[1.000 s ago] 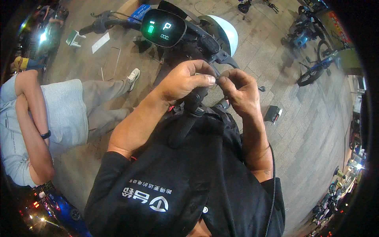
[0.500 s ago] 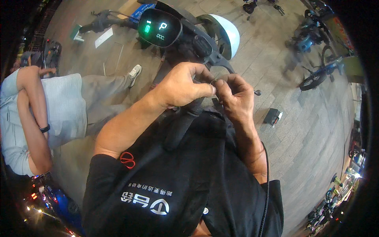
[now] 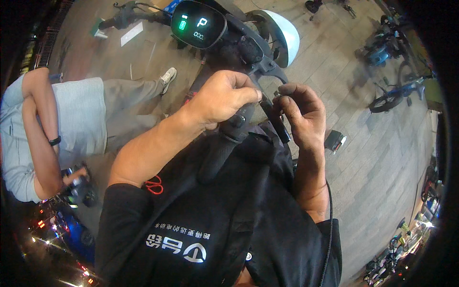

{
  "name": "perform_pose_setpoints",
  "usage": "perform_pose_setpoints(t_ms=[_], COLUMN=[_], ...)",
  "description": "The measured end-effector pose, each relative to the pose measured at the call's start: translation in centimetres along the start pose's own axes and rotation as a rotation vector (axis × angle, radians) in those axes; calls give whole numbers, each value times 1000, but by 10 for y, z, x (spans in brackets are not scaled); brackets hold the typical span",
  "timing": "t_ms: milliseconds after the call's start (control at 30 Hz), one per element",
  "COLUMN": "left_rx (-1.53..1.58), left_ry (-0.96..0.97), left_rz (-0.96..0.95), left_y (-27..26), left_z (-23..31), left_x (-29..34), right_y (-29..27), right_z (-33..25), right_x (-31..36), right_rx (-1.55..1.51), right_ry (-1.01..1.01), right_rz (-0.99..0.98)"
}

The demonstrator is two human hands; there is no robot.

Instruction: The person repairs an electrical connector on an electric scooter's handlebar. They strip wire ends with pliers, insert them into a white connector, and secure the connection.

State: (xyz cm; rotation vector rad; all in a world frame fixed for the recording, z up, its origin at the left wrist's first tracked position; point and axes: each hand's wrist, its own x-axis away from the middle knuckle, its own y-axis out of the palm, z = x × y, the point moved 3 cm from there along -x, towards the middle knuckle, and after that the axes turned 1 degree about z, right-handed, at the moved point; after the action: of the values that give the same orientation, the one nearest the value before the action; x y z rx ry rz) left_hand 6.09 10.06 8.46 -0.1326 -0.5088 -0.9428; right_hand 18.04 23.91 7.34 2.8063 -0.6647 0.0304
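My left hand [image 3: 228,93] is over the handlebar of an electric scooter, thumb and forefinger pinched together; whatever lies between them is too small to make out. To its right, my right hand [image 3: 303,107] pinches a small metal piece [image 3: 276,94] between thumb and forefinger. A gap separates the two hands. Beneath them run the dark handlebar grip [image 3: 217,155] and a black lever [image 3: 283,130]. Beyond the hands, the scooter's display [image 3: 198,25] is lit in white and green.
On the left stands a person with crossed arms in a light shirt [image 3: 79,119]. A pale blue rounded shell [image 3: 286,38] is on the scooter's far side. A small black box [image 3: 334,141] lies on the paving at right. Parked two-wheelers [image 3: 394,95] stand farther right.
My hands were together at the fingertips; now they are apart, the right one having moved to the right with the small metal piece. The view has shifted slightly.
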Motion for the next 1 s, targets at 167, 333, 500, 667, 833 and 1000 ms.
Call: perform_pose_setpoints(t_ms=[167, 333, 500, 667, 833, 1000], left_rx=[-9, -25, -88, -75, -76, -68], left_ry=[5, -16, 2, -53, -44, -70], left_rz=[25, 27, 36, 18, 13, 7], left_y=[-1, 0, 0, 3, 4, 3], left_z=[3, 7, 10, 12, 10, 8], left_x=[1, -2, -7, -12, -15, -15], right_y=[4, 7, 4, 1, -3, -15], right_z=[3, -2, -7, 1, 6, 9], right_x=[0, -5, -6, -12, -11, -9], right_rx=[-30, 57, 65, -53, -106, -154], right_ry=[81, -43, 121, 66, 158, 9], right_rz=[-71, -96, -67, -43, -52, -43])
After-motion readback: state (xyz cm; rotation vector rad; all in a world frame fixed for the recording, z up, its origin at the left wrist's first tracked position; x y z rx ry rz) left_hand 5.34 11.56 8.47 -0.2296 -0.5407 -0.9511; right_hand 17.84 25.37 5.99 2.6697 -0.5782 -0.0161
